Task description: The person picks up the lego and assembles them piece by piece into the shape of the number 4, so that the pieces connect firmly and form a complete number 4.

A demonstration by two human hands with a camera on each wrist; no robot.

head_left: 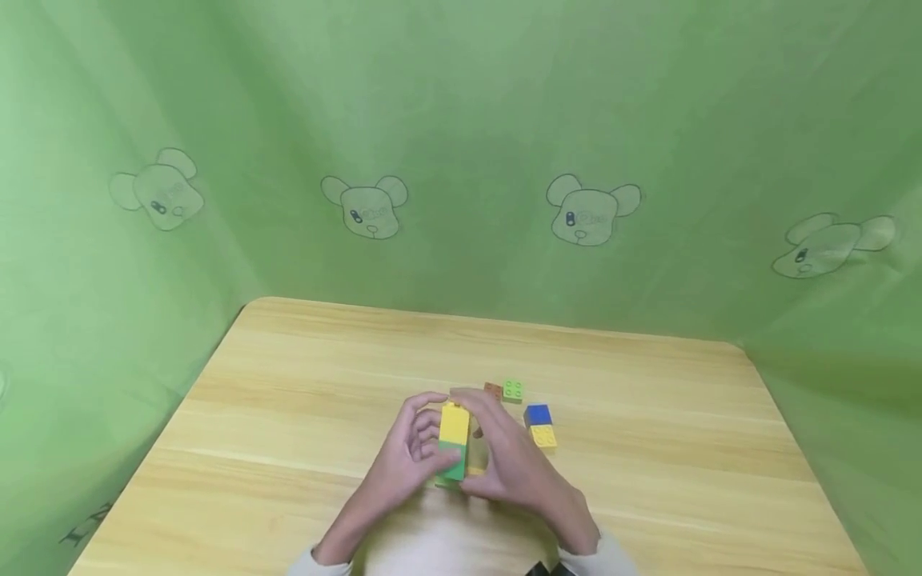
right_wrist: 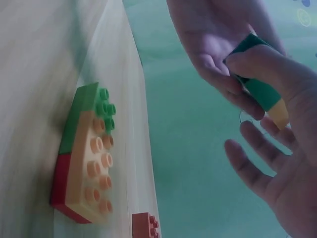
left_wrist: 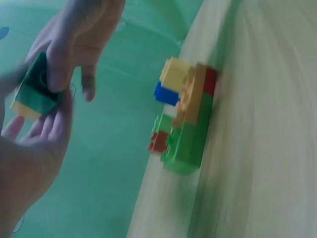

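In the head view, a yellow toy brick (head_left: 454,422) is joined to a green toy brick (head_left: 452,462) as a small stack, held up between both hands. My left hand (head_left: 396,456) grips it from the left, thumb across the green brick and the other fingers behind. From the right, my right hand (head_left: 515,460) pinches its ends, index finger at the yellow end and thumb by the green end. Beneath the hands lies a larger joined block (right_wrist: 81,163) of green, orange and red bricks, studs up, mostly hidden in the head view.
Beyond the hands on the wooden table (head_left: 302,368) are a red-brown brick (head_left: 493,390) and a light green brick (head_left: 512,390), side by side. To their right sit a blue brick (head_left: 538,414) and a yellow brick (head_left: 543,438). A green curtain (head_left: 461,272) surrounds the table.
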